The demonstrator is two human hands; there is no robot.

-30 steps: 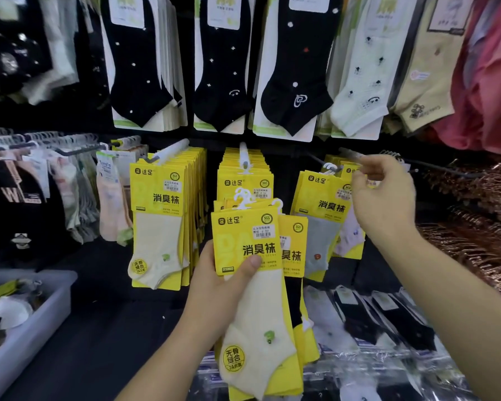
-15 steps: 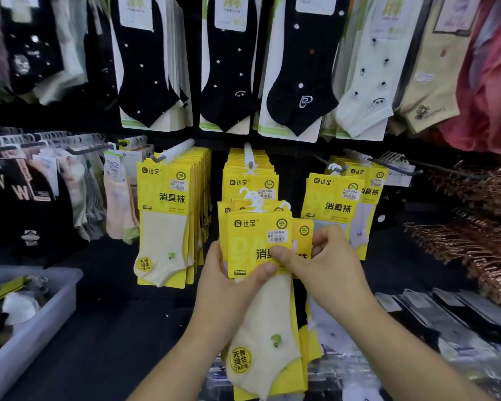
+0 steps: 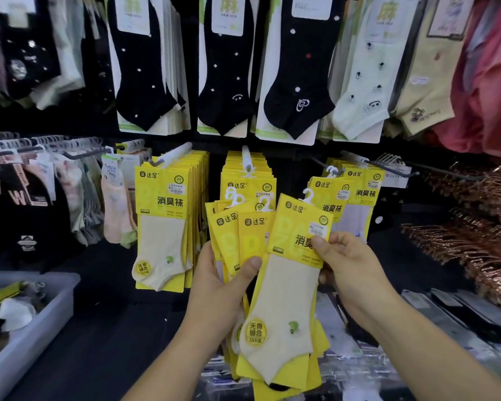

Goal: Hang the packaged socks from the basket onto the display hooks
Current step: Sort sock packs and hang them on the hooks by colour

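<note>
The left hand (image 3: 220, 287) grips a fanned stack of yellow sock packs (image 3: 232, 235). The right hand (image 3: 350, 273) pinches the front cream-sock pack (image 3: 284, 287), seemingly overlapping that stack.

Black socks with little white dots (image 3: 145, 91) hang in a row up top. Pale green socks (image 3: 362, 82) hang beside them. Pink clothes (image 3: 492, 82) hang at the far right, with shiny copper hangers (image 3: 475, 244) piled below. On the left is a black cloth with white letters (image 3: 9, 215). Flat dark packets (image 3: 451, 306) lie at the bottom right.
</note>
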